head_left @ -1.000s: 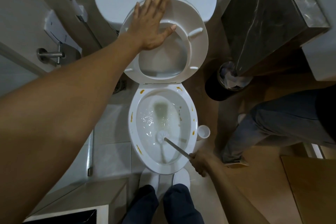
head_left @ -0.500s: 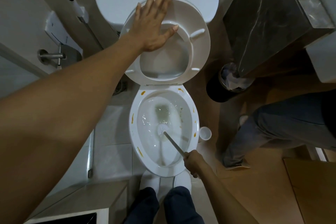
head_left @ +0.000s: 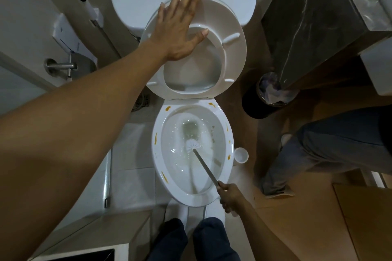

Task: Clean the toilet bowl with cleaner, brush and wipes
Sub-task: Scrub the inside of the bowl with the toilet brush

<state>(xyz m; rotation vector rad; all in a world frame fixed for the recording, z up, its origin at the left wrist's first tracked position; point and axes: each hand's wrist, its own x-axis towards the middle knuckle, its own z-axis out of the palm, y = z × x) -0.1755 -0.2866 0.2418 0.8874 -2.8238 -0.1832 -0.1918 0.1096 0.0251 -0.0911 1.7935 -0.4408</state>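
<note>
Brush (head_left: 193,146) in toilet bowl (head_left: 230,150), right hand (head_left: 230,198) around handle.

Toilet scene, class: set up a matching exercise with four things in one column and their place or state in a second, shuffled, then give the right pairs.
Things:
1. left hand
2. right hand
3. brush head
4. white cup

States:
A. on the floor beside the bowl
B. down in the bowl water
C. flat on the raised seat
D. gripping the brush handle

Pairs: 1-C, 2-D, 3-B, 4-A
</note>
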